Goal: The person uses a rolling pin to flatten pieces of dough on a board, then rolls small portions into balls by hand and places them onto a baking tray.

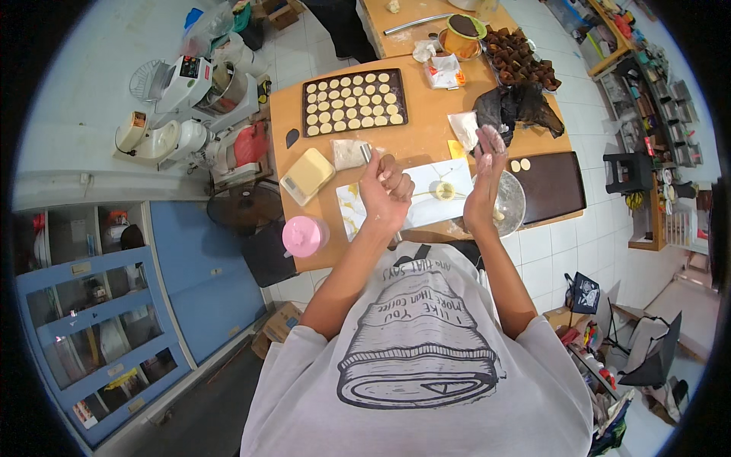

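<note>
My left hand (388,186) is closed around a slim metal rod (368,152), held over a white marble-patterned board (415,217). My right hand (487,179), dusted with white powder, is raised upright with fingers extended and holds nothing visible, above the board's right edge. A round piece of pale dough (445,190) lies on the board. Just right of my right hand sits a metal bowl (512,204), partly hidden by it. A dark tray (556,183) with a few dough rounds is farther right.
A tray of dough rounds (304,100), a scale (304,175), a pink jug (305,234), powder bags (461,129) and black plastic (525,110) share the table. Behind are cup-shaped baked goods (518,61) and someone's dark-clothed legs (346,27). Mixers (194,80) stand left, shelves (655,107) right.
</note>
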Demonstrator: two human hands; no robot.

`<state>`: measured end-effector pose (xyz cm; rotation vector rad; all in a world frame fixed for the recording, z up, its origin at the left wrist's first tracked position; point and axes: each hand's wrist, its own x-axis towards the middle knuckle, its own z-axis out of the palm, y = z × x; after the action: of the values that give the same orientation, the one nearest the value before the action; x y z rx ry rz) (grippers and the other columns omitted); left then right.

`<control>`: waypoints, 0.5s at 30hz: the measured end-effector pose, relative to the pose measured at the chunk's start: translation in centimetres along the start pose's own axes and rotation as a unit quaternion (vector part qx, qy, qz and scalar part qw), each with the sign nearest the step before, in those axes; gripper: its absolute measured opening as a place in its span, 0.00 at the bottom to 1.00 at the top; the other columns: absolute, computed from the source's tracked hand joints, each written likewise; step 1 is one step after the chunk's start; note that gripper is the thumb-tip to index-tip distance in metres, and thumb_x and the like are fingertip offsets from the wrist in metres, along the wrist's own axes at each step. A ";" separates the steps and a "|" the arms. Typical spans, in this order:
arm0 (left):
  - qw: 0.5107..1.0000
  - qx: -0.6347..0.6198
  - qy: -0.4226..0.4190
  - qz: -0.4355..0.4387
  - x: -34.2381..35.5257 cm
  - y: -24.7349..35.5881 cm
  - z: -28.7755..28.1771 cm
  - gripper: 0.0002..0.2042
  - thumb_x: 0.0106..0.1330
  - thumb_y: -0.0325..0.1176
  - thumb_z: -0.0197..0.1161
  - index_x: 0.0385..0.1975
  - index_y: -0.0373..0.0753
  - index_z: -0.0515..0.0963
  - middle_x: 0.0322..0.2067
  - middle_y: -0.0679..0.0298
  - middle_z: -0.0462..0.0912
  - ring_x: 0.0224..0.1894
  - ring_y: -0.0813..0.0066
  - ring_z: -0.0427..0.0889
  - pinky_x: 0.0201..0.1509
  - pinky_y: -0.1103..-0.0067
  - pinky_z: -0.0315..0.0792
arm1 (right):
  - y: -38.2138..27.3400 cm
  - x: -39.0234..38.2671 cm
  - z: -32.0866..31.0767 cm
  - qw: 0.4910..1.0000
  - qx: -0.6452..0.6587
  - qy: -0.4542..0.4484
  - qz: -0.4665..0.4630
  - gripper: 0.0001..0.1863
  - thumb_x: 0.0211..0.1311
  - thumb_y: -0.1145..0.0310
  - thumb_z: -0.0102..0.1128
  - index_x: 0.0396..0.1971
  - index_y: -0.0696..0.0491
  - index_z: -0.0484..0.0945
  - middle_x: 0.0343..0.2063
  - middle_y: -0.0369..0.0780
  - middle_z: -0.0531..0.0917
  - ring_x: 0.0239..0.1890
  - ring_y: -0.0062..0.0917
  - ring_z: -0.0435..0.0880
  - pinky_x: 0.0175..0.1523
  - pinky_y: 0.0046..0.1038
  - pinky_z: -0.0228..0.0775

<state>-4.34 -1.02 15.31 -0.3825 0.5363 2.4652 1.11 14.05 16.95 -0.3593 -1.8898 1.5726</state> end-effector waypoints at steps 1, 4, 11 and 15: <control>1.000 0.001 -0.023 0.002 0.0 -0.1 -0.9 0.22 0.81 0.49 0.45 0.21 0.47 0.63 0.13 0.76 0.54 0.12 0.82 0.49 0.20 0.83 0.47 | 0.1 -0.7 -0.5 1.000 -0.013 -0.002 0.019 0.26 0.82 0.60 0.31 0.70 0.60 0.56 0.69 0.49 0.61 0.73 0.36 0.59 0.77 0.40 0.46; 0.994 -0.052 -0.094 0.005 0.6 -0.8 -3.8 0.08 0.80 0.37 0.49 0.45 0.40 0.72 0.28 0.70 0.69 0.23 0.80 0.66 0.27 0.84 0.65 | 1.4 -2.5 -0.9 0.995 0.034 -0.089 0.030 0.23 0.75 0.71 0.47 0.67 0.58 0.62 0.66 0.48 0.63 0.70 0.36 0.64 0.72 0.40 0.57; 0.991 0.118 -0.050 0.046 -1.0 -1.9 -0.7 0.23 0.79 0.27 0.42 0.73 0.45 0.58 0.73 0.53 0.61 0.75 0.62 0.60 0.69 0.76 0.71 | 0.0 -4.5 -0.1 0.963 -0.127 -0.214 -0.102 0.25 0.68 0.73 0.56 0.65 0.56 0.68 0.68 0.51 0.62 0.73 0.43 0.61 0.74 0.43 0.53; 0.996 0.043 -0.070 0.015 -1.2 -2.1 -0.9 0.22 0.82 0.38 0.40 0.73 0.47 0.59 0.71 0.56 0.65 0.75 0.62 0.59 0.72 0.72 0.66 | 0.5 -5.3 0.2 0.929 -0.234 -0.253 -0.137 0.21 0.61 0.70 0.66 0.55 0.51 0.81 0.57 0.44 0.78 0.71 0.43 0.64 0.75 0.54 0.45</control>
<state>-2.07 -0.46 14.32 -0.1668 0.5918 2.4654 4.83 10.94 14.85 0.1356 -2.5870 1.0784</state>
